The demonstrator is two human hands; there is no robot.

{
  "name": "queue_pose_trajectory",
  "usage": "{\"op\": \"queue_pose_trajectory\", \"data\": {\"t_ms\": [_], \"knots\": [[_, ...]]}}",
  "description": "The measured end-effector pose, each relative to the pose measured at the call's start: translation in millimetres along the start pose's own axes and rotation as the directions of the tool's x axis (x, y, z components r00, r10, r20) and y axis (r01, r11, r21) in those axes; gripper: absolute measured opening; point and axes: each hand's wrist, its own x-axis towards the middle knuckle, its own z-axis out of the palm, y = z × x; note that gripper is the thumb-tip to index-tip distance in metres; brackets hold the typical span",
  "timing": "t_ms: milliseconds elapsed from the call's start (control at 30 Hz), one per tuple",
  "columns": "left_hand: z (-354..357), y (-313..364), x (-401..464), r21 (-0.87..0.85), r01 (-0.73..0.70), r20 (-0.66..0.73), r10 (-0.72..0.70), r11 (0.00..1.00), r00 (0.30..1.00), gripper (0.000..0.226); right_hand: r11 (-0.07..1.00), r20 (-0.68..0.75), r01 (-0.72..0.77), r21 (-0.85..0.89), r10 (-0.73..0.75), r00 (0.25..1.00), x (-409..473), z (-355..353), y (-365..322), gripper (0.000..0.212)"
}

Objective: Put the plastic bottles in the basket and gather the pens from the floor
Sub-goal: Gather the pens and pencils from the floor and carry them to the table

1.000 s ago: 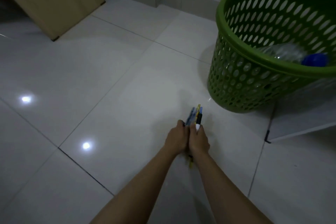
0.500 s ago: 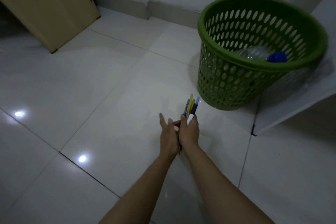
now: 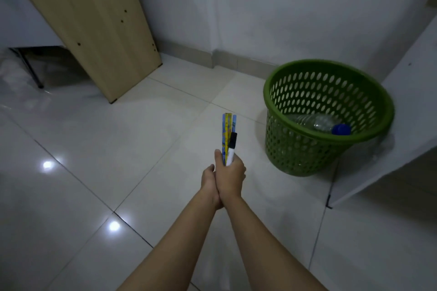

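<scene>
A bundle of pens [image 3: 228, 139], blue and yellow ones plus a white marker with a black cap, stands upright in my right hand [image 3: 230, 177], which is shut on it above the white tiled floor. My left hand [image 3: 208, 181] presses against the right hand from the left, and its fingers are hidden. To the right stands a green perforated basket [image 3: 287, 149]. Inside it lies a clear plastic bottle [image 3: 314, 121] with a blue cap. I see no pens or bottles on the floor.
A light wooden board [image 3: 94, 26] leans against the wall at the back left, with a dark metal leg [image 3: 30, 68] beside it. A white furniture panel [image 3: 406, 125] stands right behind the basket. Open tiled floor [image 3: 118, 137] lies to my left.
The view has pulled back and up from the floor. My left hand, which had spread open half a second ago, now rests against the right hand. The pens stay in my right hand.
</scene>
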Motion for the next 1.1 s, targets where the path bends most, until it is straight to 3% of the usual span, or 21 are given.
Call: {"op": "queue_pose_trajectory", "data": {"t_ms": [100, 200, 267, 333, 400, 600, 700, 800, 900, 1033, 1100], "knots": [[27, 20, -48, 0.011, -0.077, -0.019, 0.077, 0.997, 0.997, 0.057, 1.000, 0.086, -0.019, -0.020, 0.021, 0.996, -20, -22, -59, 0.027], [62, 64, -109, 0.195, -0.366, -0.042, 0.381, 0.910, 0.924, 0.070, 0.999, 0.157, 0.016, -0.038, -0.010, 0.988, -41, -52, -129, 0.014], [91, 99, -159, 0.341, -0.496, 0.071, 0.504, 0.798, 0.861, 0.060, 0.998, 0.189, 0.038, -0.058, -0.027, 0.982, -63, -70, -175, 0.013], [122, 128, -213, 0.454, -0.565, 0.203, 0.537, 0.689, 0.819, 0.035, 0.998, 0.215, 0.033, -0.056, -0.020, 0.976, -85, -87, -221, 0.015], [150, 148, -265, 0.524, -0.595, 0.260, 0.551, 0.609, 0.793, 0.020, 0.997, 0.216, 0.038, -0.061, -0.023, 0.976, -105, -102, -266, 0.010], [234, 187, -404, 0.701, -0.505, 0.194, 0.548, 0.503, 0.814, 0.026, 0.995, 0.202, 0.067, -0.074, -0.051, 0.978, -163, -173, -413, 0.021], [290, 199, -464, 0.637, -0.560, 0.200, 0.587, 0.530, 0.784, 0.025, 0.993, 0.186, 0.094, -0.072, -0.079, 0.979, -178, -213, -480, 0.021], [346, 206, -511, 0.550, -0.635, 0.216, 0.643, 0.542, 0.735, 0.032, 0.969, 0.154, 0.232, -0.089, -0.217, 0.964, -179, -260, -539, 0.015], [395, 206, -544, 0.484, -0.687, 0.256, 0.663, 0.543, 0.704, 0.036, 0.945, 0.208, 0.319, -0.068, -0.299, 0.931, -172, -310, -577, 0.022], [463, 184, -582, 0.393, -0.716, 0.305, 0.653, 0.577, 0.694, 0.042, 0.968, 0.240, 0.205, -0.147, -0.167, 0.956, -157, -380, -591, 0.015], [497, 164, -597, 0.389, -0.741, 0.364, 0.647, 0.548, 0.670, 0.041, 0.974, 0.207, 0.131, -0.187, -0.091, 0.974, -145, -417, -592, 0.016]]}}
